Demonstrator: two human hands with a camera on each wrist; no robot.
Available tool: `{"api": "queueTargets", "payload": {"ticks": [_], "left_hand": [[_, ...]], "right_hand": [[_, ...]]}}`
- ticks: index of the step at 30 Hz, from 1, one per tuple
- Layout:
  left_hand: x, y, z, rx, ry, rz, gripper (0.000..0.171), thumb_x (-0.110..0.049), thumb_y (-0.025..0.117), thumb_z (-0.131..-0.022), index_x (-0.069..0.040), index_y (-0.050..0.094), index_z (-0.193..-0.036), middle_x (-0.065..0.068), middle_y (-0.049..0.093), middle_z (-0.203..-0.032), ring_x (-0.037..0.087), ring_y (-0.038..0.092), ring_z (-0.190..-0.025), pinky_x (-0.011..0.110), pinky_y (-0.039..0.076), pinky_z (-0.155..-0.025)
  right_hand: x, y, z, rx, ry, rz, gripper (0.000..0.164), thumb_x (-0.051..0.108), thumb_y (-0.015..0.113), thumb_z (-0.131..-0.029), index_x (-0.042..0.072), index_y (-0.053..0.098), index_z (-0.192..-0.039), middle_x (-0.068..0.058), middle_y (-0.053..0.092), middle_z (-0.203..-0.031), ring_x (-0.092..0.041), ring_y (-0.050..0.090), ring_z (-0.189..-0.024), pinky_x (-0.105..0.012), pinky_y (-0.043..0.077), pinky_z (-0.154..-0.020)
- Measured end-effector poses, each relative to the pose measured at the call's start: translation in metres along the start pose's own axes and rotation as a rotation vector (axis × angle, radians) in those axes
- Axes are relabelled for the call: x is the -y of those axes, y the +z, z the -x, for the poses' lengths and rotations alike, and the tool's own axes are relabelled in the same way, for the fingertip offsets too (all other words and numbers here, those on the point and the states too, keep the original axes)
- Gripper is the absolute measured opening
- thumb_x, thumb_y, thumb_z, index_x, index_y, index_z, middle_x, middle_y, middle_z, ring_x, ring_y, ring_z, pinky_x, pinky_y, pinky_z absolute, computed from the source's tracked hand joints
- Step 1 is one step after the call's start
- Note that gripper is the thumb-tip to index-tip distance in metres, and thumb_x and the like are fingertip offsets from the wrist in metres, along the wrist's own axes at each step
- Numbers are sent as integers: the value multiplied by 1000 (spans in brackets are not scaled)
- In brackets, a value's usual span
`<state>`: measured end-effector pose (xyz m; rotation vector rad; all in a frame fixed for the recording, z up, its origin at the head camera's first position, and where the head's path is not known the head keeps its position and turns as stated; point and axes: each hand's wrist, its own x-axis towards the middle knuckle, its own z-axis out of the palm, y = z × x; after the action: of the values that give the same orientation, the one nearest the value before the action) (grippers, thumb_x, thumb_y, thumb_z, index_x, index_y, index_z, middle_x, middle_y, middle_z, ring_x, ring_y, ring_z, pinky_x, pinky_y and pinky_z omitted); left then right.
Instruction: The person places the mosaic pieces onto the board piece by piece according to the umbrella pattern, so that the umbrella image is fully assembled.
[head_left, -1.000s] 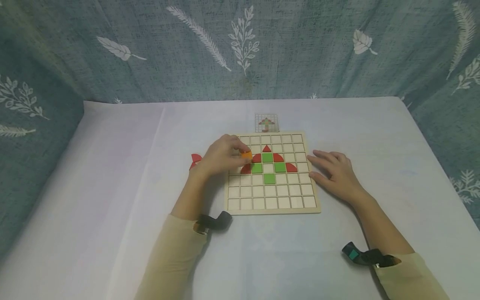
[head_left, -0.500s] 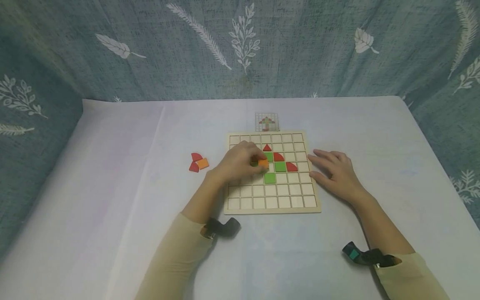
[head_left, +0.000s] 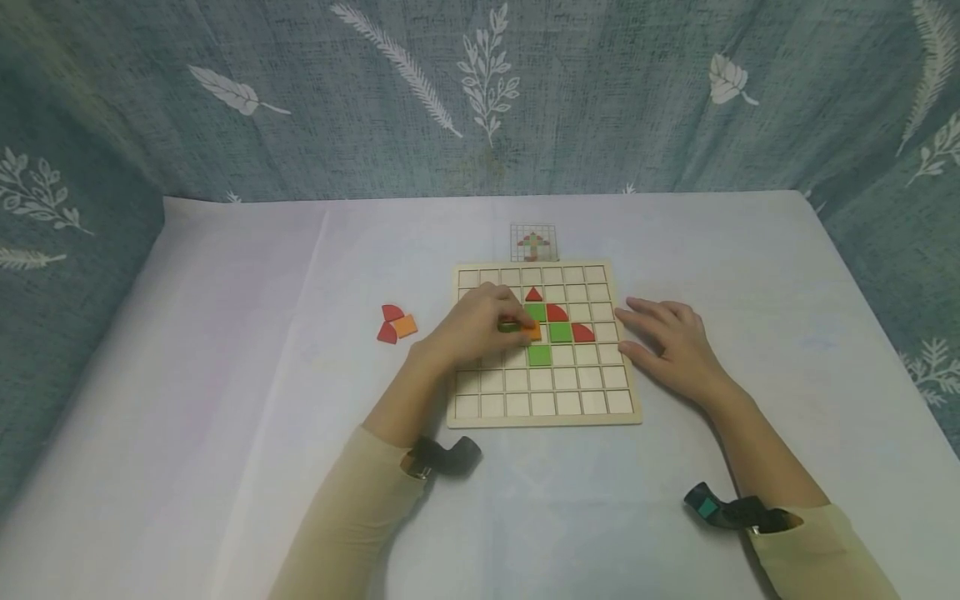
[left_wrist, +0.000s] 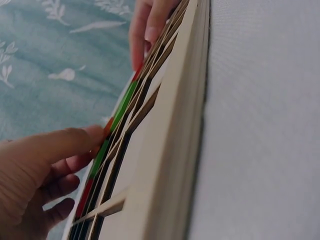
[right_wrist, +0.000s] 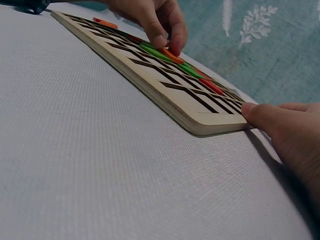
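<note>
My left hand (head_left: 480,325) pinches an orange square tile (head_left: 533,332) between thumb and fingers, at the cell between two green tiles of a wooden grid board (head_left: 543,422). In the right wrist view the orange tile (right_wrist: 172,56) looks tilted, and whether it is fully seated I cannot tell. Around it lie a red triangle (head_left: 533,295), green squares such as the green tile (head_left: 539,356), and red quarter-round pieces such as the red piece (head_left: 582,332). The left hand covers some pieces. My right hand (head_left: 667,342) touches the board's right edge with its fingers loosely extended.
Left of the board, two red quarter-round pieces (head_left: 387,333) and an orange square (head_left: 405,326) lie loose on the white cloth (head_left: 300,417). Behind the board lies a small pattern card (head_left: 534,242). A patterned curtain (head_left: 420,100) hangs beyond the table.
My left hand has carried the orange tile rightward across the board, then lowered it slightly at the middle cell. The loose orange square came into sight. The right hand stays at the board's edge.
</note>
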<state>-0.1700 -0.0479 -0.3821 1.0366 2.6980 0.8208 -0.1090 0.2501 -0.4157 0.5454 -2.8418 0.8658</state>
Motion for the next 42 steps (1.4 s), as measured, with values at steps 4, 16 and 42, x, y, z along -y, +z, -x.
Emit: {"api": "queueTargets", "payload": {"ticks": [4,16,42], "left_hand": [[1,0,1,5,30,8,14,-27,73,-83,-19,76,-94,-5,62,-93,13,50,-93,30,39,-85],[0,5,-1,-8,87,57,10,-23,72,-83,-18,77,-90,-6,62,-94,14,48,-93,30,38,-85],[26,-44,43,73,-320,362,35,-18,76,-78,-12,69,-111,0,64,-111,18,53,-95,33,43,-81]], "right_hand": [[0,0,-1,0,-7,-5,45,30,63,-89,10,57,-129,-17,47,-138,-42,33,-124,-61,19,-100],[-1,0,-1,-1,7,7,46,32,62,-89,11,57,-129,-17,47,-138,-43,32,-125,-61,19,-100],[0,1,0,6,3,3,46,31,62,-89,10,56,-129,-18,47,-138,-44,33,-124,-62,19,-99]]}}
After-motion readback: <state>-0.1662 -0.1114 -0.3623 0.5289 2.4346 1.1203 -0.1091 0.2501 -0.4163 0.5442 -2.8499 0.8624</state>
